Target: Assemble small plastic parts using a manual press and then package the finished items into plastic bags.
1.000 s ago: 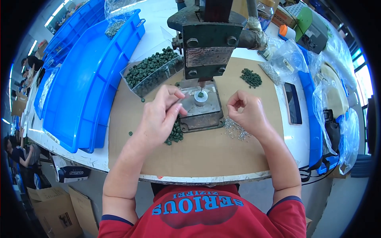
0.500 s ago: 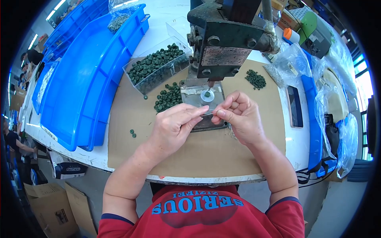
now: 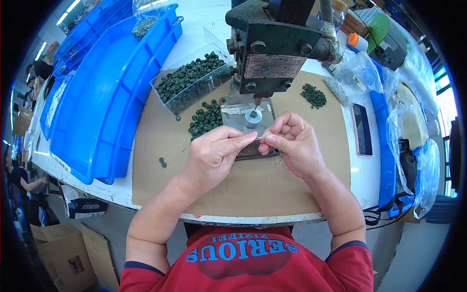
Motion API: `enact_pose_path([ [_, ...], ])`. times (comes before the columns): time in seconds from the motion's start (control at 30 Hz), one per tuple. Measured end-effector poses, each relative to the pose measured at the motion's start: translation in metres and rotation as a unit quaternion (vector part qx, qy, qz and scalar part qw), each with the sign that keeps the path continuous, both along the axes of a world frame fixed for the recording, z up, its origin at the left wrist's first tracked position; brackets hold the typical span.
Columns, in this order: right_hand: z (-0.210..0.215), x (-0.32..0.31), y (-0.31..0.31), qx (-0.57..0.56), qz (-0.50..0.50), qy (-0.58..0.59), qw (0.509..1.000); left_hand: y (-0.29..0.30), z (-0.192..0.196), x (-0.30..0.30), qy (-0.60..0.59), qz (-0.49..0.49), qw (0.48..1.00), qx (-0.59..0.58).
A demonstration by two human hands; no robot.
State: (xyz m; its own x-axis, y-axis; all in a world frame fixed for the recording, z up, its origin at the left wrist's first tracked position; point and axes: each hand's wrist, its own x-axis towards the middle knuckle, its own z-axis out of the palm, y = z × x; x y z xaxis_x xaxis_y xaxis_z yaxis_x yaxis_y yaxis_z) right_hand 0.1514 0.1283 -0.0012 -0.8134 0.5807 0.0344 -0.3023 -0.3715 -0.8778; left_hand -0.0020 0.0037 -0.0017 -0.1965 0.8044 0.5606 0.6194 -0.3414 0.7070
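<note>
My left hand [image 3: 214,150] and my right hand [image 3: 294,145] meet in front of the press, both pinched closed. Between their fingertips runs a small thin metal pin [image 3: 260,138], gripped from both sides; its exact form is too small to make out. Just beyond the fingers, a round pale metal die [image 3: 253,118] stands on the base plate of the green bench press [image 3: 272,58]. A small dark green piece [image 3: 253,114] sits on top of the die, under the press's narrow punch [image 3: 257,101]. Several tiny metal pieces [image 3: 284,163] lie by my right hand, partly hidden.
Left of the press, a clear plastic box [image 3: 187,104] holds many green round parts, with a loose pile [image 3: 205,119] beside it. Smaller green pieces [image 3: 313,96] lie to the right. A phone [image 3: 361,130] rests near the right blue tray. A large blue tray [image 3: 97,112] fills the left.
My left thumb and fingers have closed further onto the pin, and the left fingertips have shifted slightly toward my right hand. The right hand stays nearly in place.
</note>
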Motion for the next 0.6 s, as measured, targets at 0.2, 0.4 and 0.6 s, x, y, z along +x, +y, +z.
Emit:
enact_pose_path([
  [0.2,-0.001,0.0,0.002,-0.012,0.013,-0.008,1.0,0.0,0.001,-0.003,-0.038,-0.013,0.998,-0.047],
  [0.4,-0.001,0.0,0.002,0.014,-0.019,-0.035,0.999,0.007,0.009,-0.01,-0.018,-0.002,0.998,-0.064],
  [0.6,-0.003,0.004,0.007,0.037,-0.084,-0.053,0.994,0.022,0.013,-0.024,0.098,0.055,0.992,-0.053],
])
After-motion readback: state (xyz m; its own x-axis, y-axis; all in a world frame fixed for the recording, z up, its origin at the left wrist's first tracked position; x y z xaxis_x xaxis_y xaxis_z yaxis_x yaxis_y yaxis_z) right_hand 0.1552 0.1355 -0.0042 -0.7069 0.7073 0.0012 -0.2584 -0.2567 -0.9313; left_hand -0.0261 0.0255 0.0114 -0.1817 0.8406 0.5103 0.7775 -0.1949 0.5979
